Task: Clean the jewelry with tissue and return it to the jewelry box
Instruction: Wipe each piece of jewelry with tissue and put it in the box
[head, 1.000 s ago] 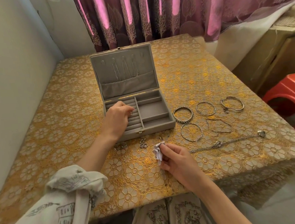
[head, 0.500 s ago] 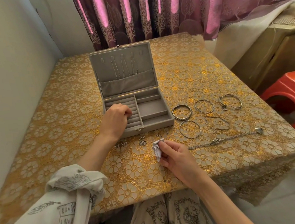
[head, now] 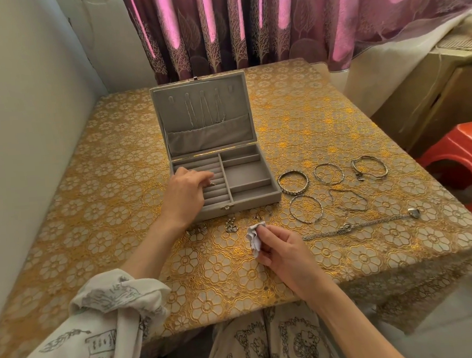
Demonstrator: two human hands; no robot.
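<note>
The left hand (head: 186, 194) is reaching into the grey jewelry box (head: 223, 179), its curled fingers pinching a small ring (head: 212, 183) over the ring slots at the box's nine o'clock side. At six o'clock, the right hand (head: 284, 252) is pinching a crumpled tissue (head: 254, 238) above the table (head: 91, 218); bangles (head: 293, 182) are lying at three o'clock.

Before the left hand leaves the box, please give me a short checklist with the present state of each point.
1. Jewelry box lid open: ok.
2. Ring at the ring rolls, under the left hand: ok.
3. Ring fully seated in a slot: cannot tell.
4. Tissue pinched in the right hand: ok.
5. Bracelets back in the box: not ok, on the tablecloth.
</note>
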